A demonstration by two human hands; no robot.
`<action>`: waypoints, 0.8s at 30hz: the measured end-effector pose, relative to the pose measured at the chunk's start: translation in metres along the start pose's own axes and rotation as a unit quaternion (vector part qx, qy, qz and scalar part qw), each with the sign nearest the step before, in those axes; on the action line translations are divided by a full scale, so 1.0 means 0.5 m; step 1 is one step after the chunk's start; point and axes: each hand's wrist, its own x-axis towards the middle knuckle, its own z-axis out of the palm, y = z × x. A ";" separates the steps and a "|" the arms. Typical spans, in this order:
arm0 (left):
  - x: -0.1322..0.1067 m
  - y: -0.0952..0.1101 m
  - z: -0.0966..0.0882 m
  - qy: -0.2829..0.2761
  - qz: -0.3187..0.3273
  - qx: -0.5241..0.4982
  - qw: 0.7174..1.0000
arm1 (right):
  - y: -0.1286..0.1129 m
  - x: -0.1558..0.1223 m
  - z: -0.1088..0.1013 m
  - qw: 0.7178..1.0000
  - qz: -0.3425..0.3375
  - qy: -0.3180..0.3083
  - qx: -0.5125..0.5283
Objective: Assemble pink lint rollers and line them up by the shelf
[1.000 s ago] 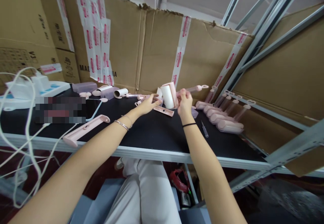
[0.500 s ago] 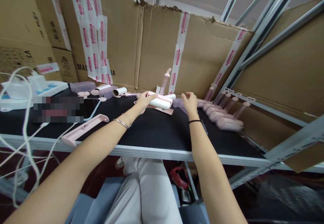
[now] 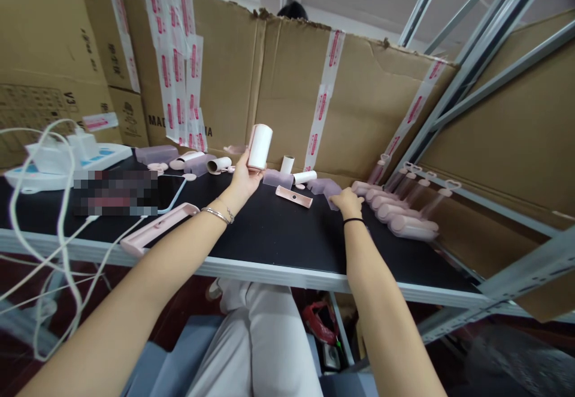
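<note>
My left hand is raised above the black table and grips the bottom of a white paper roll, which stands upright. My right hand rests on the table with its fingers curled over a translucent lilac cover. Between my hands lie a flat pink plastic piece, another lilac cover and two small white rolls. To the right of my right hand lies a row of several assembled pink lint rollers.
A long pink handle lies near the table's front left edge, beside a phone. White cables and a power strip fill the far left. Cardboard sheets wall the back; a metal shelf frame stands on the right.
My left hand lifted the white roll off the table and turned it upright. My right hand dropped from mid-air down onto the lilac cover. The pink handle piece that stood up is gone from view.
</note>
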 end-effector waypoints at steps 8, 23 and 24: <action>-0.011 -0.025 -0.005 -0.131 0.045 0.099 0.985 | -0.142 -0.072 0.008 0.808 -0.240 -0.087 0.531; -0.021 -0.075 -0.010 -0.237 0.102 0.255 0.932 | -0.165 -0.124 0.021 0.751 -0.283 -0.188 0.566; -0.021 -0.077 -0.011 -0.244 0.092 0.264 0.929 | -0.167 -0.128 0.022 0.750 -0.288 -0.194 0.563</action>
